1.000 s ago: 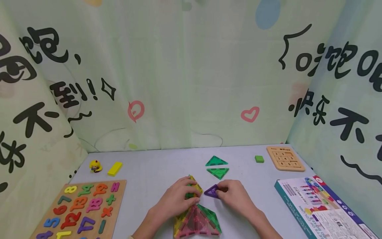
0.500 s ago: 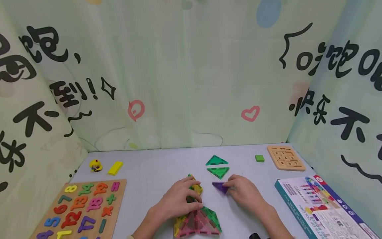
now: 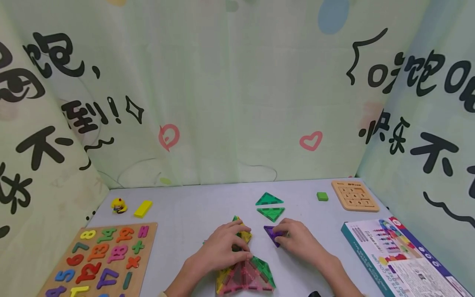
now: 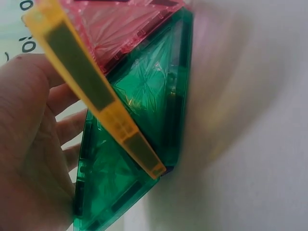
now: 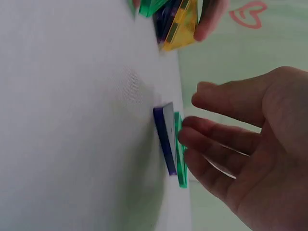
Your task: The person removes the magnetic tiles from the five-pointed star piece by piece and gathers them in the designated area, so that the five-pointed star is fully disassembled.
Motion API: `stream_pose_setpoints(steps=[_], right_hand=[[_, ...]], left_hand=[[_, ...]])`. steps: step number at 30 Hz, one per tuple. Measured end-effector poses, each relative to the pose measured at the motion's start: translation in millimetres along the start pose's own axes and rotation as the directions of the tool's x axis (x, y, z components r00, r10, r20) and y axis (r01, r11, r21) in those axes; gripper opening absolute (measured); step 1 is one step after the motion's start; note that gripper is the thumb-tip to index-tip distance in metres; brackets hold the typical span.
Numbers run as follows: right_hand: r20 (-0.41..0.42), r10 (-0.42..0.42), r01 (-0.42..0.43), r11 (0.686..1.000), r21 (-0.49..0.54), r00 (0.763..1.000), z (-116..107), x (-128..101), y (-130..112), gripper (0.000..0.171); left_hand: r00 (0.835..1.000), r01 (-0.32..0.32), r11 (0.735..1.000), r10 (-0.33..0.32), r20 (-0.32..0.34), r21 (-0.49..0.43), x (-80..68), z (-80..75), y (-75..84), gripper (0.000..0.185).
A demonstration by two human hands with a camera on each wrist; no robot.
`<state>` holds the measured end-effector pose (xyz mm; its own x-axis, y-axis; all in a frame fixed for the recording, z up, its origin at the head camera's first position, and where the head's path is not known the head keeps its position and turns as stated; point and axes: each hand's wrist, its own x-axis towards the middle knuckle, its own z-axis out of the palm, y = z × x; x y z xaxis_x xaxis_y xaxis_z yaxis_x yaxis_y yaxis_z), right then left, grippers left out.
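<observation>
Two hands at a cluster of magnetic tiles on a pale tabletop.

Nearest, the left hand (image 3: 222, 249) curls over the top of the magnetic tile structure (image 3: 245, 276), gripping its yellow and green panels; the left wrist view alone shows the yellow tile's edge with its dark magnet strips, green and pink panels joined behind it. Just to the right, the right hand (image 3: 297, 243) has its fingertips on a purple triangle tile (image 3: 273, 234) lying flat on the table (image 3: 185, 210); the right wrist view shows the fingers (image 5: 216, 139) loosely spread, only lightly bent, behind the tile's edge. At the left lies a wooden number puzzle board (image 3: 102, 260) with digits such as 8, 4, 3. At the right lies a printed box (image 3: 400, 255), its text too small to read. Farther off lie two green triangle tiles (image 3: 270, 207), a green block (image 3: 322, 196), a sliding number puzzle (image 3: 354, 196), a yellow block (image 3: 143, 208) and a small yellow toy (image 3: 118, 205). The curtain (image 3: 237, 103) behind bears large Chinese characters.
</observation>
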<state>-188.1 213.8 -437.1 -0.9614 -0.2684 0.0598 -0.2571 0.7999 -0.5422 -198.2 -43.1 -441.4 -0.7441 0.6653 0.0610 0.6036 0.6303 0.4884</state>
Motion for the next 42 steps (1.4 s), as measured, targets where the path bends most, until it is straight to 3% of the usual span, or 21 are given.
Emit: stream_pose_setpoints(steps=[2,5,9,15,22,27,35,39,42], right_hand=[[0.112,-0.031,0.018,0.993,0.112,0.993,0,-1,-4,0.017],[0.291,-0.074,-0.003,0.967,0.254,0.954,3,-3,-9,0.022],[0.406,-0.095,-0.06,0.933,0.354,0.909,10,-4,-14,0.02],[0.409,-0.066,-0.136,0.886,0.444,0.91,14,-7,-18,0.013],[0.421,-0.054,-0.172,0.86,0.481,0.906,16,-6,-16,0.015],[0.445,-0.051,-0.221,0.815,0.536,0.894,14,-6,-14,0.015],[0.47,-0.079,-0.264,0.74,0.619,0.879,15,-4,-3,0.015],[0.451,-0.087,-0.265,0.704,0.658,0.888,9,-3,3,0.014],[0.412,-0.052,-0.257,0.708,0.658,0.91,-3,-1,6,0.016]], left_hand=[[1.0,0.003,1.0,-0.003,0.002,-0.008,0.7,0.2,-0.2,0.014],[1.0,0.002,1.0,-0.002,-0.003,-0.019,0.8,0.7,0.0,0.013],[1.0,-0.019,1.0,0.019,-0.023,-0.017,0.9,1.8,0.1,0.012],[0.997,-0.067,0.998,0.067,-0.048,-0.01,0.6,3.0,0.6,0.012],[0.994,-0.083,0.996,0.084,-0.072,0.016,-0.6,3.4,2.6,0.008],[0.997,-0.056,0.998,0.057,-0.049,0.018,-0.2,2.7,1.9,0.007],[0.997,-0.081,0.995,0.081,0.001,0.065,-0.6,1.9,0.0,0.015],[0.996,-0.087,0.995,0.087,0.004,0.051,-1.1,2.3,0.8,0.01],[0.996,-0.093,0.995,0.093,0.003,0.031,-1.2,3.1,0.9,0.005]])
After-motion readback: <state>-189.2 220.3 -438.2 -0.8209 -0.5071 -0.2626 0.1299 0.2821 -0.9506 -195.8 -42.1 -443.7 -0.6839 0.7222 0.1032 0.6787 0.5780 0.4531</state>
